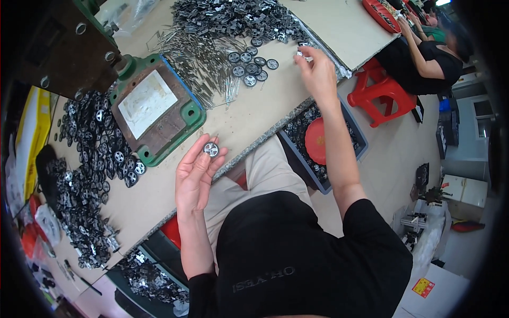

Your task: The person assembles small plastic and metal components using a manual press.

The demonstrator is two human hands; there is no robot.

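Observation:
My left hand (193, 180), raised just off the table's front edge, pinches a small black toy wheel (211, 149) with silver spokes between thumb and fingers. A thin metal pin (216, 137) shows beside that wheel. Farther right, over the table edge, the thumb and index finger of my right hand (320, 75) are closed on a small silver part (300, 52), mostly covered by the fingertips. Left of it lie several loose wheels (250, 69). Beyond them a heap of small black and silver parts (233, 20) borders a pile of thin metal pins (193, 58).
A green press base (197, 117) stands left of centre, with its dark press head (63, 47) above. Wheels and dark parts (87, 159) spread farther left. A grey crate (354, 114) holds a red bowl (316, 140). At right, a person (432, 61) sits near a red stool (379, 95).

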